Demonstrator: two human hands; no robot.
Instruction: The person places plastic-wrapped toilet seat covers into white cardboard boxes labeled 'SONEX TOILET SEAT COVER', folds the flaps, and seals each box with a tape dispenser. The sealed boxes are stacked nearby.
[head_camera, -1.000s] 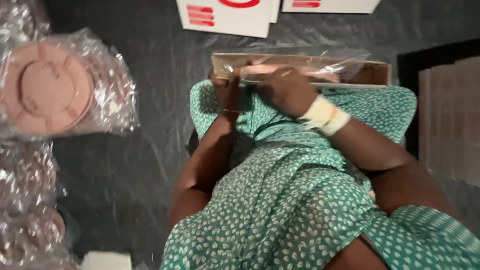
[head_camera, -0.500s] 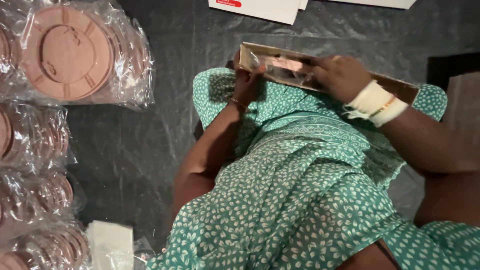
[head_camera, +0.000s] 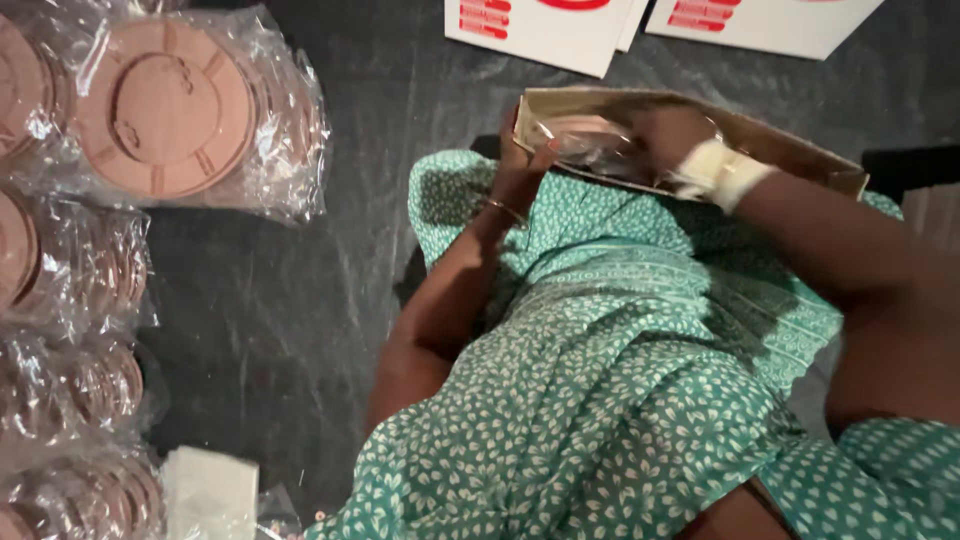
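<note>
Resting on the lap, the cardboard box (head_camera: 790, 150) looks light and bendy, left hand (head_camera: 522, 160) gripping its end, right hand (head_camera: 668, 130) inside grasping a slippery plastic-wrapped disc (head_camera: 590, 135), best held by its edges.

The box (head_camera: 790, 150) is brown cardboard, dull and a bit rough. The bag (head_camera: 600, 150) in it is thin clear plastic, shiny and crinkly, and the right hand (head_camera: 670, 135) rests on it. The left hand (head_camera: 520, 165) holds the box edge. A soft white cloth band (head_camera: 722, 172) wraps the right wrist. The dress (head_camera: 620, 380) is green cloth, soft and not shiny. The discs (head_camera: 165, 110) look like pale wood, smooth and dull, inside glossy clear wrap (head_camera: 285, 150). The floor sheet (head_camera: 280, 320) is dark plastic, wrinkled, with a faint shine. The cards (head_camera: 545, 30) are smooth white paper.
</note>
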